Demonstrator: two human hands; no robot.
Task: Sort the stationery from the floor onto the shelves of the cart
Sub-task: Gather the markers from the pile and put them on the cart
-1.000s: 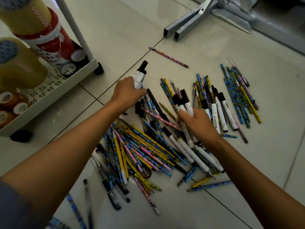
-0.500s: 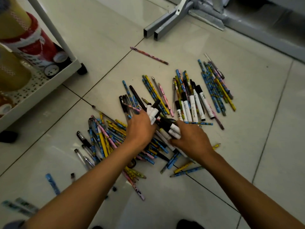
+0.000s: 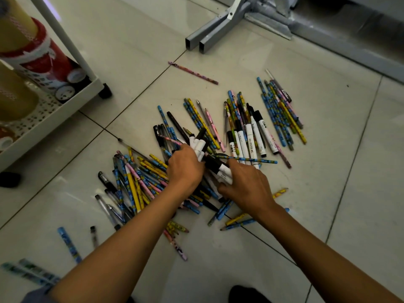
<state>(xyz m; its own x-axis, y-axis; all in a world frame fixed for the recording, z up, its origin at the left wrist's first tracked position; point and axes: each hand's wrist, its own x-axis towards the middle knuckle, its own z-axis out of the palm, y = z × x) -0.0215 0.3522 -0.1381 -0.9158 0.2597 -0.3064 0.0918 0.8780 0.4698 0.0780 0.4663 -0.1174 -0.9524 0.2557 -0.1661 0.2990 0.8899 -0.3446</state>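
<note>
A heap of patterned pencils (image 3: 140, 178), black pens and white markers lies on the tiled floor. My left hand (image 3: 185, 169) grips a bunch of white markers with black caps (image 3: 197, 143) above the heap. Close beside it, my right hand (image 3: 244, 186) holds more white markers (image 3: 219, 168), pressed against the left bunch. A row of white markers (image 3: 247, 138) lies on the floor just beyond the hands. The white cart (image 3: 56, 112) stands at the left, its lower shelf holding tape rolls.
A separate group of pencils (image 3: 282, 114) lies at the right, and a lone pink pencil (image 3: 193, 72) farther back. Grey metal frame legs (image 3: 209, 38) rest at the top. Loose pens (image 3: 70, 243) lie near the bottom left. A cart wheel (image 3: 105, 92) sits by the heap.
My hands came together over the heap, each still holding markers; the left came in from near the cart. The view has shifted a little.
</note>
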